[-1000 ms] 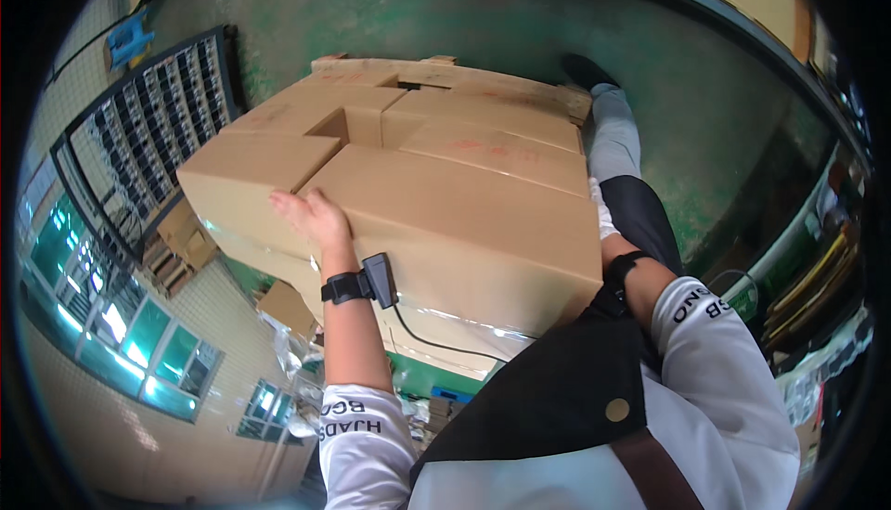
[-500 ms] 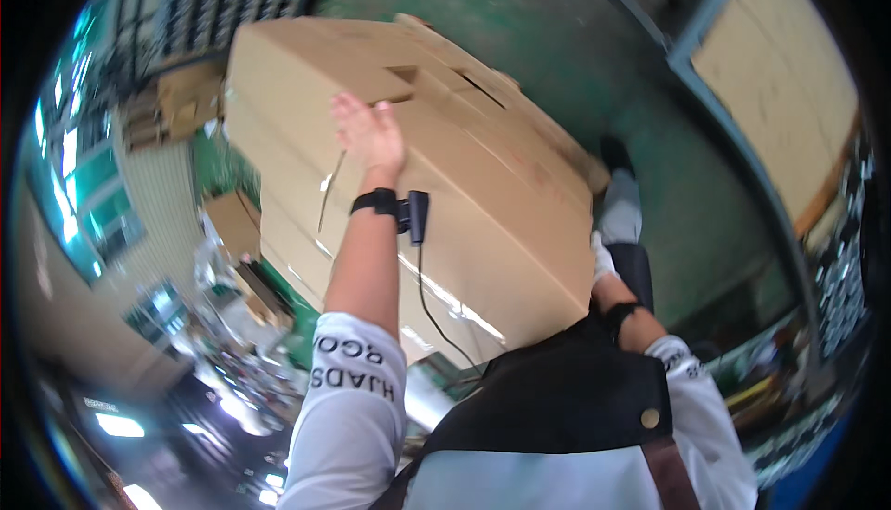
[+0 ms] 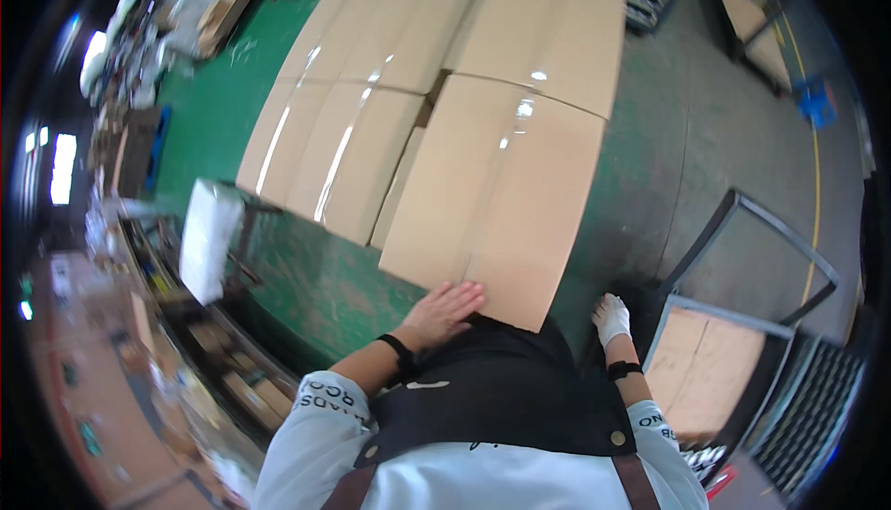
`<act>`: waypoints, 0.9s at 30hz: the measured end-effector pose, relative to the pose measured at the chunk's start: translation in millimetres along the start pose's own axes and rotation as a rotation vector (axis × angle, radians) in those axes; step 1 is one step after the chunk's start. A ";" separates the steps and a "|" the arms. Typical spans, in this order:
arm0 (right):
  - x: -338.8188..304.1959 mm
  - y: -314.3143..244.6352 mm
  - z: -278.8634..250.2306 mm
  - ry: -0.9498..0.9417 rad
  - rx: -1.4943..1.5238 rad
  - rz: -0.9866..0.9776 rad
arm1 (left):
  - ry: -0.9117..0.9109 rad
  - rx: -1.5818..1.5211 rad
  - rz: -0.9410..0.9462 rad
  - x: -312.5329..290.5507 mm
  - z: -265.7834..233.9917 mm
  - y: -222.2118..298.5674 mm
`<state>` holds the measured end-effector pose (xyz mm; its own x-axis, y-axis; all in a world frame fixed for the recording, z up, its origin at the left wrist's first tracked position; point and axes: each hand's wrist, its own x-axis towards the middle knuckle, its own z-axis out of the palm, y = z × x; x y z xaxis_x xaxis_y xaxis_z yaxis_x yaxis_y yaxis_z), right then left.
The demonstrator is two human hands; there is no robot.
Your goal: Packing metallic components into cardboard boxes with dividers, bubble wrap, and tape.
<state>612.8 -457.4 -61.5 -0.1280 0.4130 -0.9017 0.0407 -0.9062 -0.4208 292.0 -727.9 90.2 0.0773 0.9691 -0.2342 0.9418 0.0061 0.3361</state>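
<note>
A large brown cardboard box [image 3: 506,185], with clear tape along its top, lies in front of me. My left hand [image 3: 445,312] rests flat at its near edge, fingers stretched out and touching the cardboard, gripping nothing. Low at my right side hangs my right hand [image 3: 611,318] in a white glove that leaves the fingertips bare. It is apart from the box; its fingers look loosely extended and I see nothing in them. Another box [image 3: 557,32] adjoins the far end, and more taped boxes [image 3: 343,129] stand to the left.
At right stands a metal-framed cart [image 3: 715,361] with a wooden deck, beside a roller rack [image 3: 803,417]. A white wrapped bundle [image 3: 206,241] is at left, near a shelf unit [image 3: 237,371] with cartons. Piled scrap [image 3: 186,27] lies far left.
My view has swung round, and several boxes now show ahead. My left hand has come down from over the cardboard to a box's near edge. The right hand now shows apart from the cardboard.
</note>
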 end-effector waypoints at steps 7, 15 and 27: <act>-119.6 -33.8 158.3 0.352 -0.814 -0.797 | -0.210 -0.824 -1.319 -240.3 158.4 -21.4; -141.2 92.4 266.5 0.350 -1.531 -1.279 | 0.006 -1.182 -1.415 -437.6 309.1 66.1; -206.3 161.2 421.9 0.542 -2.168 -0.665 | 0.019 -1.146 -1.091 -474.7 362.1 -34.3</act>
<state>227.8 -726.9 98.5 -0.3990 0.8115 -0.4270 0.7745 0.5475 0.3169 341.4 -1277.5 -140.5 -0.4559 0.3769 -0.8063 -0.1979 0.8403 0.5047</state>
